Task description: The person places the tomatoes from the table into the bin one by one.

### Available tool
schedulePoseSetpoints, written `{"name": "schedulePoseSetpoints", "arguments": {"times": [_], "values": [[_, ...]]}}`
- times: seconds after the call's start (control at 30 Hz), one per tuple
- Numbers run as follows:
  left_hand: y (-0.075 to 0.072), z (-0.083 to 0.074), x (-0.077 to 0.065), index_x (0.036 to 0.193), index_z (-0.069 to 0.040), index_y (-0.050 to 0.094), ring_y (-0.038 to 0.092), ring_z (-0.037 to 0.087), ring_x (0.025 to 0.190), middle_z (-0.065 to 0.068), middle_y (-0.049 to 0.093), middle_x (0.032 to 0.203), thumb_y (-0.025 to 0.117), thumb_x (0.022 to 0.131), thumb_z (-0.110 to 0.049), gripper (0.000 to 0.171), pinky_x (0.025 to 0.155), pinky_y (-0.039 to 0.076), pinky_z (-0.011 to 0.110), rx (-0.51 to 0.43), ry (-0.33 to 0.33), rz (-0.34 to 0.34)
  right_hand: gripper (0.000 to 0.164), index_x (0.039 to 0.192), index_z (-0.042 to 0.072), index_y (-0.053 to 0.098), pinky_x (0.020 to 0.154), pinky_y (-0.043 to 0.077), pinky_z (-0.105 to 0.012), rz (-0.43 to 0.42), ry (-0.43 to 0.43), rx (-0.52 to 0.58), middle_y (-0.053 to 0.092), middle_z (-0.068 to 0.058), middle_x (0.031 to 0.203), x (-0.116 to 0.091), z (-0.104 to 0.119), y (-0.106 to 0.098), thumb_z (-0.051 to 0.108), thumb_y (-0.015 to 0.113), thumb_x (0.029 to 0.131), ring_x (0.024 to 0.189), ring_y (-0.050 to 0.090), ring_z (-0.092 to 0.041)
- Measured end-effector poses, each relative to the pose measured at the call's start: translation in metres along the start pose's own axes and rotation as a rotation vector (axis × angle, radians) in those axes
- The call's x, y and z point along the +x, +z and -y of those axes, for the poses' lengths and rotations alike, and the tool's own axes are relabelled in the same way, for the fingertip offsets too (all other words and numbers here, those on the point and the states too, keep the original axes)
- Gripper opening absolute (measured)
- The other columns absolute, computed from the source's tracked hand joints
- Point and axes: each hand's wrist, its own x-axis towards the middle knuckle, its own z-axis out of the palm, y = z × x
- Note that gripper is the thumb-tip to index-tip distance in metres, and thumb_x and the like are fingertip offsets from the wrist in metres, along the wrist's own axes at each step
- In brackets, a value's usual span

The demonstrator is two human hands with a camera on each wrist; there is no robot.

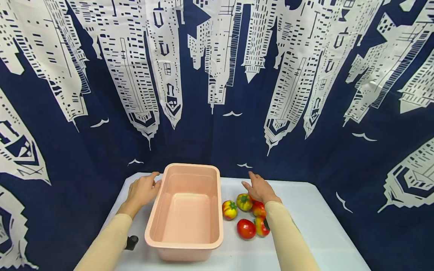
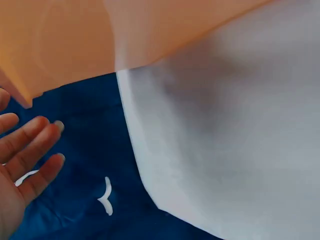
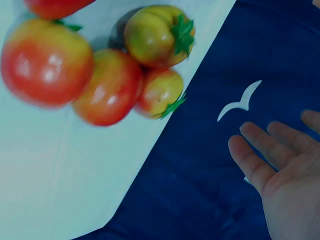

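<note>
Nearest me on the white bench [image 1: 315, 233] I see a pink tub [image 1: 185, 212], nothing inside it. Just right of the tub lie five tomatoes [image 1: 246, 228] in a tight cluster. Farther back, my left hand [image 1: 144, 189] rests with straight fingers beside the tub's far left corner, gripping nothing. My right hand [image 1: 259, 188] hovers flat and relaxed just beyond the farthest tomatoes, holding none.

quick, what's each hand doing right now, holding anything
Left hand: open, fingers straight, holding nothing, beside the pink plastic rectangular tub.
Right hand: open, fingers straight, holding nothing, above the red-and-yellow tomatoes.
</note>
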Motion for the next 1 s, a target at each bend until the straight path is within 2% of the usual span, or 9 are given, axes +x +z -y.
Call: {"name": "schedulePoseSetpoints", "arguments": {"times": [0.17, 0.33, 0.43, 0.5, 0.6, 0.77, 0.9, 1.0], "values": [[0.007, 0.006, -0.025, 0.126, -0.014, 0.061, 0.061, 0.014, 0.064, -0.004, 0.072, 0.082, 0.054, 0.096, -0.032, 0.036, 0.053, 0.043, 0.032, -0.073, -0.003, -0.017, 0.064, 0.144, -0.002, 0.041, 0.108, 0.037, -0.057, 0.010, 0.028, -0.003, 0.049, -0.027, 0.142, -0.012, -0.021, 0.006, 0.039, 0.054, 0.096, 0.129, 0.048, -0.044], [0.012, 0.017, -0.041, 0.123, -0.013, 0.062, 0.060, 0.011, 0.062, -0.004, 0.072, 0.078, 0.057, 0.095, -0.028, 0.032, 0.054, 0.043, 0.032, -0.118, -0.010, -0.123, 0.062, 0.143, -0.003, 0.040, 0.106, 0.038, -0.057, -0.016, 0.037, 0.069, 0.053, -0.027, 0.138, -0.015, -0.036, 0.013, 0.029, 0.059, 0.094, 0.126, 0.051, -0.044], [0.014, 0.020, -0.050, 0.121, -0.013, 0.063, 0.057, 0.005, 0.057, -0.006, 0.069, 0.071, 0.059, 0.095, -0.024, 0.029, 0.053, 0.042, 0.028, -0.211, -0.019, -0.178, 0.063, 0.143, -0.003, 0.040, 0.102, 0.043, -0.056, -0.019, 0.061, 0.136, 0.055, -0.028, 0.134, -0.015, -0.039, 0.019, 0.027, 0.061, 0.092, 0.119, 0.056, -0.043], [0.015, 0.021, -0.055, 0.122, -0.013, 0.063, 0.055, 0.001, 0.054, -0.006, 0.067, 0.070, 0.059, 0.095, -0.022, 0.029, 0.053, 0.041, 0.025, -0.278, -0.011, -0.191, 0.062, 0.143, -0.001, 0.041, 0.099, 0.045, -0.056, -0.013, 0.102, 0.187, 0.056, -0.027, 0.134, -0.016, -0.040, 0.023, 0.025, 0.063, 0.091, 0.116, 0.058, -0.042], [0.015, 0.019, -0.063, 0.125, -0.012, 0.060, 0.055, -0.001, 0.051, -0.003, 0.067, 0.073, 0.058, 0.096, -0.020, 0.030, 0.051, 0.041, 0.022, -0.378, 0.016, -0.173, 0.062, 0.143, 0.001, 0.043, 0.097, 0.047, -0.055, -0.007, 0.154, 0.239, 0.055, -0.025, 0.135, -0.016, -0.041, 0.028, 0.026, 0.064, 0.090, 0.114, 0.058, -0.040], [0.016, 0.014, -0.078, 0.130, -0.011, 0.056, 0.058, 0.007, 0.052, 0.001, 0.065, 0.081, 0.057, 0.097, -0.018, 0.034, 0.050, 0.047, 0.023, -0.510, 0.052, -0.137, 0.061, 0.141, 0.001, 0.045, 0.098, 0.046, -0.056, -0.016, 0.167, 0.289, 0.054, -0.025, 0.136, -0.014, -0.042, 0.034, 0.026, 0.066, 0.089, 0.114, 0.056, -0.040], [0.020, 0.013, -0.087, 0.133, -0.010, 0.053, 0.054, 0.000, 0.054, -0.001, 0.063, 0.085, 0.057, 0.096, -0.015, 0.037, 0.052, 0.048, 0.023, -0.572, 0.081, -0.136, 0.065, 0.141, 0.000, 0.044, 0.099, 0.044, -0.058, -0.020, 0.218, 0.340, 0.049, -0.028, 0.140, -0.016, -0.047, 0.042, 0.026, 0.067, 0.086, 0.120, 0.052, -0.045], [0.018, 0.010, -0.094, 0.135, -0.007, 0.051, 0.049, -0.002, 0.052, 0.001, 0.060, 0.083, 0.055, 0.095, -0.006, 0.040, 0.049, 0.045, 0.023, -0.666, 0.115, -0.144, 0.068, 0.142, -0.001, 0.042, 0.100, 0.043, -0.058, -0.014, 0.273, 0.405, 0.045, -0.029, 0.142, -0.019, -0.053, 0.052, 0.026, 0.068, 0.085, 0.124, 0.048, -0.047]]}}
